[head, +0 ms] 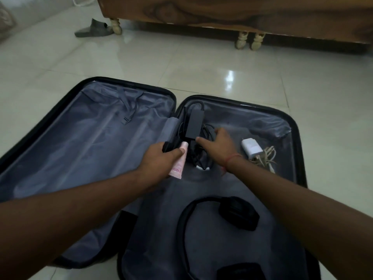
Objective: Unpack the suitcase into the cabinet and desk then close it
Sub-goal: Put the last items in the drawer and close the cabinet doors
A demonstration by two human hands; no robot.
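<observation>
Pale glossy floor tiles [201, 63] fill the room ahead of us, with a wooden bed frame [232, 11] across the top; its upper part is cut off, and only carved cream legs [247, 40] show beneath it. Beside the leftmost leg lies a grey slipper [93, 28], its far end hidden behind that leg.

On the floor in front of us the suitcase [129, 85] lies spread open, both halves lined in grey. Its near edge runs out of the bottom of the head view. We see only a strap with a buckle [127, 118] in the left half.

Our left hand [159, 160] sits at the hinge between the halves, fingers curled round a pink tube [178, 164] and a small dark object [167, 147] we cannot identify; the hand hides much of the tube, and its print is too blurred to read.

Our right hand [216, 144] reaches into the right half, blurred, fingers bent over a tangle of black cable [201, 156] next to a black power brick [193, 124]. We cannot tell whether it grips the cable or only touches it. A red thread [232, 158] circles that wrist.

Further right lies a white charger [251, 148] touching a bundle of pale cord [266, 156]. Nearer us lie black headphones [236, 213]; our right forearm covers part of them, and the lower ear cup is cut off by the frame's bottom edge.
</observation>
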